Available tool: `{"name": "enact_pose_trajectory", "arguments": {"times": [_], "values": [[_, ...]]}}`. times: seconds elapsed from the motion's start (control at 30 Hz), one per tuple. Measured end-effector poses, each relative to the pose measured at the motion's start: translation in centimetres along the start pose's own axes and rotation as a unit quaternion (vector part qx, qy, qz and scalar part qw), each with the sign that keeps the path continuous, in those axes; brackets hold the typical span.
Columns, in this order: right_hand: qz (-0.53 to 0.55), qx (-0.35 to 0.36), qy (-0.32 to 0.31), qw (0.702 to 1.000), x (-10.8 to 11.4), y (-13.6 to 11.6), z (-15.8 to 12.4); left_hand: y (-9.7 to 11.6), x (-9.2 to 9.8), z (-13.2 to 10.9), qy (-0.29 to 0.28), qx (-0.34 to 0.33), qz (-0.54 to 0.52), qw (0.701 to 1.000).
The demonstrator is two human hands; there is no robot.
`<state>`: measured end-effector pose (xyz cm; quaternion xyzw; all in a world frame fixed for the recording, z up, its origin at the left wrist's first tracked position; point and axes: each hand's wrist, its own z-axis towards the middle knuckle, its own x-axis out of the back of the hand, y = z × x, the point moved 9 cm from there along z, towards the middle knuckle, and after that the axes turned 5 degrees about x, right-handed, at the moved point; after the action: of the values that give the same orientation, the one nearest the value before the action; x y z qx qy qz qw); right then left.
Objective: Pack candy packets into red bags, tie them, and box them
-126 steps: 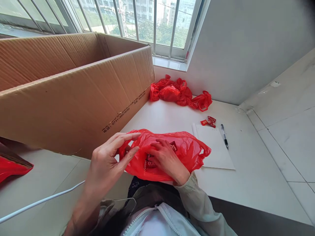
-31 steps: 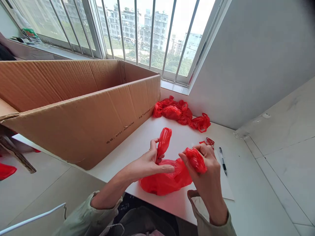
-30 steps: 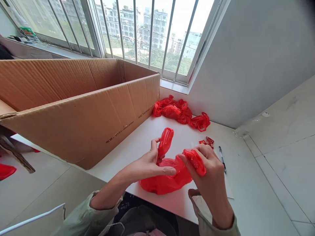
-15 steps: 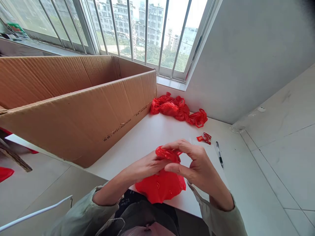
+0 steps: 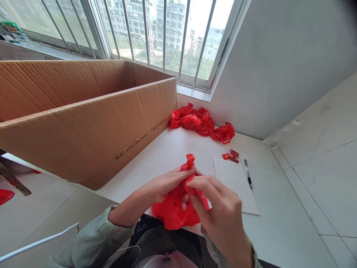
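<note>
A red plastic bag (image 5: 174,214) hangs over the near edge of the white table, its bunched neck standing up between my hands. My left hand (image 5: 170,182) is closed around the gathered neck, with the twisted top poking up above the thumb. Just to the right, my right hand (image 5: 214,201) pinches a part of the red plastic beside the neck, its fingertips bent toward the left hand. The lower fingers of both hands are partly hidden by the plastic and slightly blurred.
A large open cardboard box (image 5: 134,123) stands on the left. Several crumpled red bags (image 5: 195,121) lie by the wall. On the white table (image 5: 279,193) are white paper (image 5: 237,182), small red wrappers (image 5: 232,156) and a pen (image 5: 248,174). A white rod (image 5: 39,242) shows at lower left.
My right hand has come down and toward me, from open-fingered above the bag to pinching the plastic. The bag's neck now stands upright, and the white paper has come into sight.
</note>
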<state>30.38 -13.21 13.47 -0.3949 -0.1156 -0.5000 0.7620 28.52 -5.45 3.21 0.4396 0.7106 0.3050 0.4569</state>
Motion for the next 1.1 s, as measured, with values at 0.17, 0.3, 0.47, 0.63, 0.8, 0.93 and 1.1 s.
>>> {"name": "enact_pose_trajectory", "arguments": {"times": [0.17, 0.3, 0.47, 0.63, 0.8, 0.93, 1.1], "values": [[-0.067, 0.102, -0.131, 0.984, -2.7, -2.3, -2.0, 1.3, -0.4, -1.0, -0.103, -0.027, 0.004, 0.994], [0.089, 0.047, -0.166, 0.981, -2.1, 0.4, -3.1, 1.6, -0.1, -1.4, -0.128, -0.052, 0.095, 0.986], [0.276, -0.115, -0.081, 0.951, -2.0, 6.2, -2.8, 2.4, -1.0, -1.8, -0.116, -0.098, 0.251, 0.956], [0.311, -0.170, -0.141, 0.924, -5.3, 7.8, -2.6, 5.1, -0.4, -3.4, 0.119, -0.244, 0.549, 0.791], [0.372, -0.256, -0.093, 0.888, -6.3, 9.2, -3.5, 5.2, -1.3, -4.8, 0.269, -0.368, 0.664, 0.593], [0.350, -0.215, -0.106, 0.906, -6.1, 9.0, -2.8, 4.8, -1.8, -4.7, 0.258, -0.416, 0.670, 0.558], [0.022, -0.065, -0.085, 0.994, -2.9, 7.3, -1.4, 4.9, -2.2, -4.6, 0.198, -0.370, 0.742, 0.522]]}}
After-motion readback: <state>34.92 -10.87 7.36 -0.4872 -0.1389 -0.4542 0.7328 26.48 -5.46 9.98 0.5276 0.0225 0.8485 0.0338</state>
